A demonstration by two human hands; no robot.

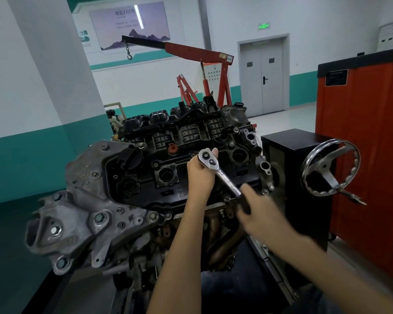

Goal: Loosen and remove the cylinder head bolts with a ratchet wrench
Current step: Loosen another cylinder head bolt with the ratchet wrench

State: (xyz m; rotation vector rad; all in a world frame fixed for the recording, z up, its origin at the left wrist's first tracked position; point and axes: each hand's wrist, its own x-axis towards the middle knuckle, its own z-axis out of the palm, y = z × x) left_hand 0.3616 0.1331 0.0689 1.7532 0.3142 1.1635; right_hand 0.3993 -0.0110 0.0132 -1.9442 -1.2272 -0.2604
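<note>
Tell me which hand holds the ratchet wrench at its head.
The left hand, cupped round the ratchet wrench head; the right hand grips the black handle end instead.

Left hand (200, 171), right hand (256, 214) bare; forearms bare to frame edge; dark blue trousers (227, 288) below.

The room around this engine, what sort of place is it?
Most likely an auto repair or training workshop: a bare engine is being worked on with a ratchet wrench, a red engine hoist stands behind it, and a red cabinet stands at the right.
</note>
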